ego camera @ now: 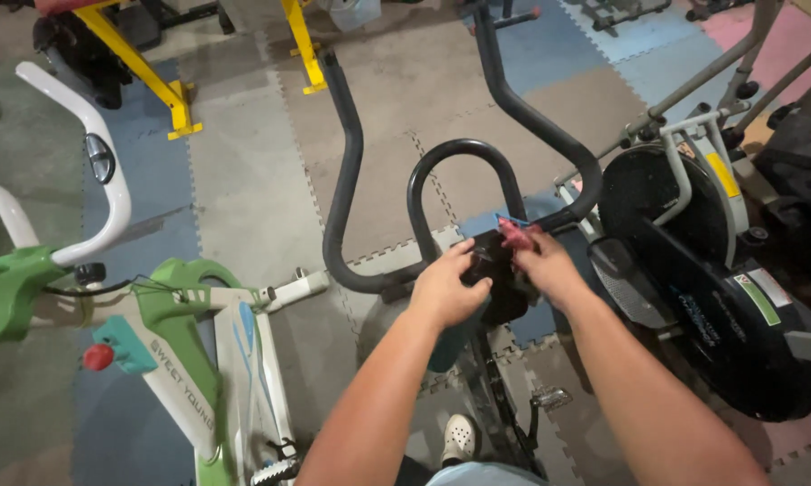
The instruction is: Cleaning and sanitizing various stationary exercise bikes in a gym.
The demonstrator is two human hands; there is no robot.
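Bare left hand (444, 288) curls closed on the matte black console block (500, 270) at the handlebar centre; right hand (540, 261) pinches a crumpled red cloth (516, 232) against its top. Beyond, smooth looping black tubular handlebars (464, 148) rise over interlocking foam floor mats (243, 180).

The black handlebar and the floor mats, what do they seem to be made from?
The black handlebar looks like bent metal tube with a matte black coating or foam sleeve: smooth curves, even thickness, little shine. The floor mats look like soft foam tiles with a dull finish: toothed edges interlock, and the grey, blue and pink surfaces are scuffed. The left hand and right hand touch the dark console, probably plastic.
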